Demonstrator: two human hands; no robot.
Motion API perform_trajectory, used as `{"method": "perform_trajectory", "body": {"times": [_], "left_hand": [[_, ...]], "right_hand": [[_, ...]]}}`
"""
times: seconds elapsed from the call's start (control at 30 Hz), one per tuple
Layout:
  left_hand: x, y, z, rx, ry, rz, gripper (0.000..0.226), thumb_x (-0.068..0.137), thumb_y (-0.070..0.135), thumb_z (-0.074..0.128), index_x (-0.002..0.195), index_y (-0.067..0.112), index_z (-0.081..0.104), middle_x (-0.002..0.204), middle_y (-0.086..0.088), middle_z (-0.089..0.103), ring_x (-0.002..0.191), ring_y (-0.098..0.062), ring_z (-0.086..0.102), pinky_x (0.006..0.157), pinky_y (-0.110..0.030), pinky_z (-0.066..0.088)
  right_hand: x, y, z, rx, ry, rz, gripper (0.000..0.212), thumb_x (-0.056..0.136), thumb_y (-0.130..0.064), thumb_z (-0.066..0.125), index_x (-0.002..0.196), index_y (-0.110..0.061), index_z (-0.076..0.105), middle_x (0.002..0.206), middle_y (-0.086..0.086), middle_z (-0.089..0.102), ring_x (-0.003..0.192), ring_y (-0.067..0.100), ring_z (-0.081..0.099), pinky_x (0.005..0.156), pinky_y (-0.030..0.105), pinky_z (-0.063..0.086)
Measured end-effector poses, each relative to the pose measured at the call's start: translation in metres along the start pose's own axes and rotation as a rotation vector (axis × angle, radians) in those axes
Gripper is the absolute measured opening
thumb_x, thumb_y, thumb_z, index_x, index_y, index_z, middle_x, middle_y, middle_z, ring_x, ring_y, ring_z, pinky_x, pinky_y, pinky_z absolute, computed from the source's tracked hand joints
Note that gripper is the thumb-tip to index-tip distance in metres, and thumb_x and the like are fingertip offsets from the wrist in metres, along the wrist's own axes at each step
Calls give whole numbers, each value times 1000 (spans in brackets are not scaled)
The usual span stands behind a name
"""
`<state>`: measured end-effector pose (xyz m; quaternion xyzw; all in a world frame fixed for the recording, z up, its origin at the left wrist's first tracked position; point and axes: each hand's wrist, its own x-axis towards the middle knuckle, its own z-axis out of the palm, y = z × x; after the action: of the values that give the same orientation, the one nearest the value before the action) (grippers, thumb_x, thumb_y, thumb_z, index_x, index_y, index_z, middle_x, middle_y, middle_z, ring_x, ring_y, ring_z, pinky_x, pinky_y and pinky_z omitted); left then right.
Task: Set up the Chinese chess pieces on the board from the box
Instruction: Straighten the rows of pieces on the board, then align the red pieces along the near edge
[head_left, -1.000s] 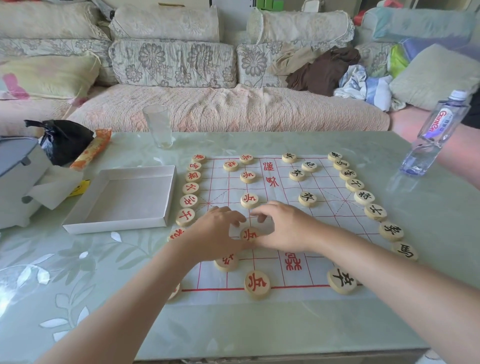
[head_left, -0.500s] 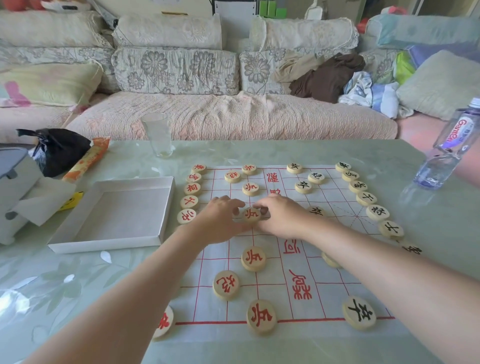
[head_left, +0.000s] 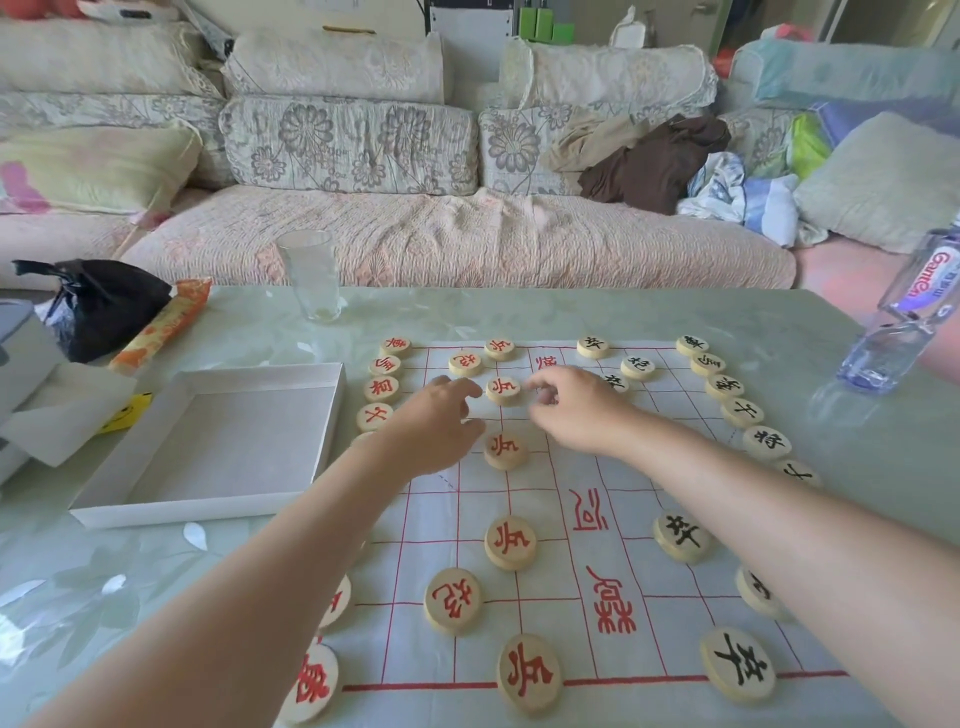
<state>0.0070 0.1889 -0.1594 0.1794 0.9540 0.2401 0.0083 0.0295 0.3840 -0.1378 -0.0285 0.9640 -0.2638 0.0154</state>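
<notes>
I observe left hand (head_left: 441, 418) and right hand (head_left: 579, 410) bare, left forearm (head_left: 291, 561) and right forearm (head_left: 779, 509) uncovered to the frame edge.

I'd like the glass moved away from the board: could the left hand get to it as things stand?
Probably yes. The left hand is over the board, and only flat red pieces lie between it and the glass, low enough to pass over.

The left hand (head_left: 441, 418) and right hand (head_left: 579, 410) hover over the far part of the board (head_left: 566, 467), loosely bent fingers flanking a red-marked piece (head_left: 503, 390), gripping nothing. Red pieces (head_left: 384, 388) line its left edge and black pieces (head_left: 766, 442) its right. A white box (head_left: 208, 447) lies to the left.
</notes>
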Motion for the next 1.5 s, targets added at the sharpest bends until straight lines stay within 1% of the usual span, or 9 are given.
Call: {"method": "perform_trajectory", "body": {"times": [0.17, 0.4, 0.6, 0.8, 0.93, 1.17, 1.27, 1.37, 1.5], "left_hand": [[33, 3, 4, -4, 15, -17, 49, 90, 37, 59, 135, 19, 48, 121, 1, 55, 95, -15, 51, 81, -24, 38], [65, -10, 21, 16, -6, -25, 46, 85, 53, 58, 121, 24, 60, 111, 2, 57, 100, -20, 55, 81, -29, 45], [67, -12, 19, -14, 19, -19, 45, 86, 49, 61, 120, 20, 61, 109, 1, 58, 91, -16, 53, 78, -29, 46], [71, -19, -1, -82, 20, -68, 44, 89, 36, 63, 128, 21, 51, 104, 7, 62, 75, -9, 51, 57, -19, 36], [83, -32, -13, -43, 130, -97, 39, 92, 28, 58, 130, 19, 51, 111, 4, 56, 88, -12, 49, 73, -22, 36], [101, -42, -5, 9, 55, -94, 55, 86, 44, 61, 136, 24, 48, 131, 0, 49, 118, -23, 47, 98, -33, 39], [104, -45, 1, 51, 69, -74, 52, 86, 46, 61, 133, 26, 53, 131, -2, 52, 121, -25, 43, 100, -30, 31], [104, -46, 4, 27, 113, -63, 49, 84, 46, 65, 129, 26, 58, 129, -2, 55, 118, -25, 43, 97, -25, 29], [105, -47, 3, 23, 90, -60, 49, 86, 45, 64, 131, 26, 56, 130, -3, 54, 119, -25, 42, 99, -26, 29]], "right_hand": [[30, 8, 8, -90, -11, 30, 50, 93, -37, 58, 141, -23, 50, 134, -2, 51, 117, 18, 54, 99, 34, 44], [56, 12, 24, -97, 0, -67, 17, 85, -45, 67, 91, -29, 66, 104, -1, 57, 100, 18, 59, 87, 35, 50], [59, 11, 25, -50, 33, -73, 29, 85, -47, 68, 110, -33, 69, 109, -6, 60, 106, 15, 58, 92, 35, 49], [68, 17, 17, 12, 15, 9, 55, 85, -44, 66, 136, -31, 52, 114, -12, 56, 103, 11, 55, 85, 28, 44], [94, 19, 9, -43, 110, 8, 43, 90, -30, 54, 133, -29, 57, 127, -4, 55, 113, 18, 57, 94, 30, 45], [147, 13, 6, -177, -34, -22, 64, 88, -31, 64, 148, -27, 42, 144, -1, 46, 129, 19, 48, 101, 28, 38], [157, 10, 6, -223, -87, -103, 61, 90, -24, 64, 147, -29, 45, 144, -4, 48, 119, 16, 52, 95, 22, 38], [165, 10, 10, -222, -59, -124, 54, 91, -36, 67, 142, -24, 53, 142, 0, 52, 130, 19, 49, 106, 27, 37], [170, 14, 12, -202, -47, -76, 70, 85, -46, 71, 147, -24, 46, 141, 1, 52, 129, 20, 49, 105, 29, 38]]}}
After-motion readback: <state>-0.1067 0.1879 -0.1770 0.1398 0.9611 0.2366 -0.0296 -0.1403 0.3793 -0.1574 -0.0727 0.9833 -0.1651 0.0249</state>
